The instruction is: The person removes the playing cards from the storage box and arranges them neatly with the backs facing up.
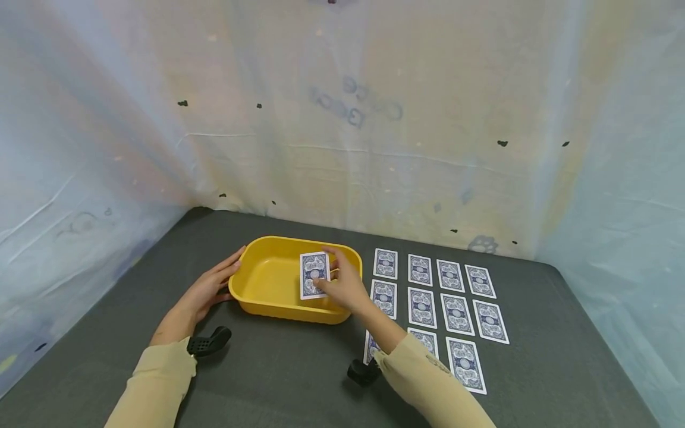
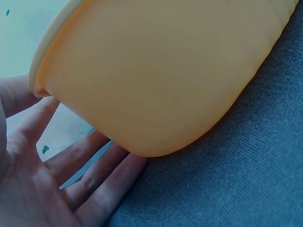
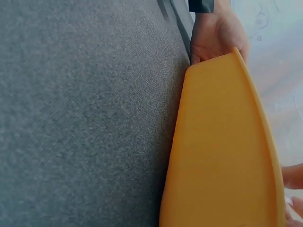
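Over the yellow plastic basin (image 1: 269, 263), my right hand (image 1: 342, 282) pinches a playing card (image 1: 313, 267), its blue patterned back facing up. In the head view the card overlaps the basin's inside. At the basin's left end, my left hand (image 1: 206, 291) rests against the outer wall with its fingers stretched out. The left wrist view shows these fingers (image 2: 102, 187) lying along the wall (image 2: 156, 90), one of them up at the rim. From the right wrist, the basin's long side (image 3: 222, 142) fills much of the view and mostly hides the right hand.
Several playing cards (image 1: 458, 313) lie back up in rows on the dark grey table (image 1: 278, 374), right of the basin. My right forearm (image 1: 428, 374) covers part of the nearest row. Translucent plastic sheeting (image 1: 374, 131) hangs behind the table and along its sides.
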Tool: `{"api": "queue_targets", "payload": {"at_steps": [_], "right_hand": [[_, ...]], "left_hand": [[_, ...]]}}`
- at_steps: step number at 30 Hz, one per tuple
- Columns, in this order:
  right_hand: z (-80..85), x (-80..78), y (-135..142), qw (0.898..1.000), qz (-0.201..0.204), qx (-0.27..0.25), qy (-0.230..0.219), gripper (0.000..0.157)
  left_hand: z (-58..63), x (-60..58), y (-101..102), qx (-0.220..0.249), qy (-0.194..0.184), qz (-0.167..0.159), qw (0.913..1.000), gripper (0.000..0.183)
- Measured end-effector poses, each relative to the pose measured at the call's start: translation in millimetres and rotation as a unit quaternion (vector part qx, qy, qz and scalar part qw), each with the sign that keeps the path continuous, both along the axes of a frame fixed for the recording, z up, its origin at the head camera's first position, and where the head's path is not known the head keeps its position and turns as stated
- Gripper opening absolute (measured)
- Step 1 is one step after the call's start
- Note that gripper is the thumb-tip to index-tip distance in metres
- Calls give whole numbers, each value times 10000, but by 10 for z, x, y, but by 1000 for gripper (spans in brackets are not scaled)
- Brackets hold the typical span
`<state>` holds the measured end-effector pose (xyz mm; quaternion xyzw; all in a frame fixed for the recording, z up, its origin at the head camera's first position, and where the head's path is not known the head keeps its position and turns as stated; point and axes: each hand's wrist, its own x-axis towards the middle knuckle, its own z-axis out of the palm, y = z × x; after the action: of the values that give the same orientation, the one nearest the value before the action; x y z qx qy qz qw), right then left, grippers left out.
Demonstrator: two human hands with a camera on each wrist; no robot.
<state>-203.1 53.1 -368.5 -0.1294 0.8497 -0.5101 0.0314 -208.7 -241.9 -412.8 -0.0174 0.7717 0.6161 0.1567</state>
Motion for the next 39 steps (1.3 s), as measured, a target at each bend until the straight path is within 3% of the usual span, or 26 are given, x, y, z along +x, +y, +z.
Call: {"api": "queue_targets", "payload": {"at_steps": [8,14,25,39], "right_hand": [[-14,17,68,9925,-59,-1211,-147,66],[-31,15,117,9847,-167,-1704,-309,66],[-7,32,216,9786,-488,-1963,-378,68],[-17,111,537,9805,-669,-1823,-308,66]], "left_hand": [[9,13,-6,18,26,-48,10000,65],[8,9,-5,18,10,-24,10000,66],[9,1,2,12,-44,20,10000,64],[18,17,19,-8,3,2,10000,65]]}}
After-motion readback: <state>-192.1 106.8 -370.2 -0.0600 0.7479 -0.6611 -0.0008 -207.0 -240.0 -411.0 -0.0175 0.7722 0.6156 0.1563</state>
